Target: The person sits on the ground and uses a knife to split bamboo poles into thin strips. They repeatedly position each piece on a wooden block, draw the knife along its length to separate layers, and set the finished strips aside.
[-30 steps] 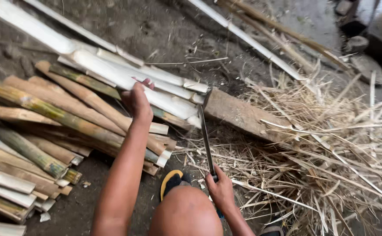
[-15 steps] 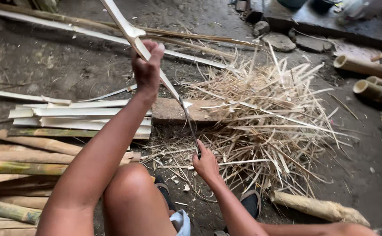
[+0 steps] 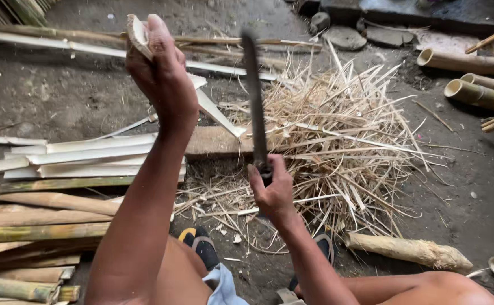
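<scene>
Left hand [image 3: 162, 79] raised, grip closed around pale split bamboo slat [image 3: 210, 107] slanting down to wooden block [image 3: 216, 141]. Right hand [image 3: 272, 189] clamped on dark long-bladed knife [image 3: 254, 96], blade upright beside slat, above straw-coloured shavings pile [image 3: 337, 141].

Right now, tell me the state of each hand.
Left hand: closed on a split bamboo strip, raised.
Right hand: closed on the handle of a long blade, held upright.
</scene>
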